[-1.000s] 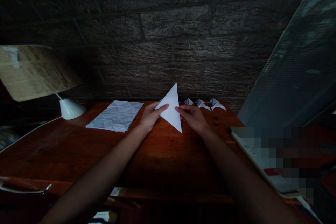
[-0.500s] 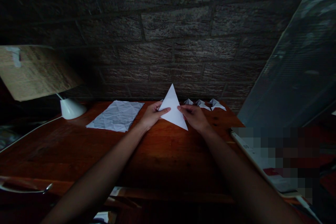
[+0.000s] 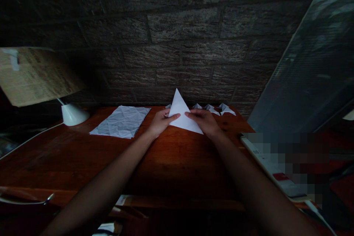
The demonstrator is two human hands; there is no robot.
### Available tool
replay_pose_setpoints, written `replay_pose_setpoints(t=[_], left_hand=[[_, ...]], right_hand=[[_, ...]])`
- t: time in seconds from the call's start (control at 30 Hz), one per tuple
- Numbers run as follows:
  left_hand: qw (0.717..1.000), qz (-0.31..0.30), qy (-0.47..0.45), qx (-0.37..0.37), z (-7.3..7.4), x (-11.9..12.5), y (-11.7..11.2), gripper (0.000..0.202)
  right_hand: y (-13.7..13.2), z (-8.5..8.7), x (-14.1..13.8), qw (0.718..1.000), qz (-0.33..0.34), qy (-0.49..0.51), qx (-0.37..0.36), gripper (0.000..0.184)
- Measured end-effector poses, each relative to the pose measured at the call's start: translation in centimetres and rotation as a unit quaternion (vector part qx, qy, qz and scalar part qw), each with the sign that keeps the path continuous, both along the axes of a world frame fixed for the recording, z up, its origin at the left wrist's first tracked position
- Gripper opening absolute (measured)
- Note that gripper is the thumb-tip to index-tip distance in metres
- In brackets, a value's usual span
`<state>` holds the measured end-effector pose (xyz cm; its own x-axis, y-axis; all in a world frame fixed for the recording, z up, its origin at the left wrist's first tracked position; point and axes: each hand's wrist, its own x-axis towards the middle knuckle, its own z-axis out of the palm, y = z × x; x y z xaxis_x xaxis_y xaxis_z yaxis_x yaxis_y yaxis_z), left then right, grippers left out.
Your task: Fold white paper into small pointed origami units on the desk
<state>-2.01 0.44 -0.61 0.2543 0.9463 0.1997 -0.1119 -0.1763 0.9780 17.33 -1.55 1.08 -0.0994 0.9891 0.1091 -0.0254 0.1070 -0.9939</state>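
A white sheet of paper folded into a triangle (image 3: 181, 121) is held up above the wooden desk, one point upward. My left hand (image 3: 162, 121) grips its left edge, thumb on the near face and fingers behind. On the opposite edge, my right hand (image 3: 204, 120) pinches the paper the same way, thumb in front. Both thumbtips lie close together near the middle. Behind my hands, small folded paper shapes (image 3: 227, 109) stand in a row along the back of the desk, some of them partly hidden.
A creased paper sheet (image 3: 121, 121) lies flat to the left on the wooden desk (image 3: 171, 162). A lamp with a white base (image 3: 72, 114) and brown shade (image 3: 35, 77) stands at far left. A stone-block wall (image 3: 166, 37) rises behind; a translucent panel (image 3: 293, 81) leans at right.
The folded paper has turned slightly, its top point shifting left and its lower right corner moving right and up. My right thumb lies farther across the paper. The camera view has shifted a little.
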Motion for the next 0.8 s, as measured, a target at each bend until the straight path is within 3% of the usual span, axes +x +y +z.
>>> replay_pose_setpoints(t=[0.47,0.8], left_hand=[[0.999,-0.008,-0.001,-0.037,0.8,0.6,-0.8,0.04],[1.0,-0.004,0.017,-0.009,1.3,0.9,-1.1,0.044]], right_hand=[[0.0,0.3,0.4,0.998,-0.042,-0.028,0.034,0.036],[0.4,0.3,0.8,0.997,-0.071,-0.023,0.026,0.034]])
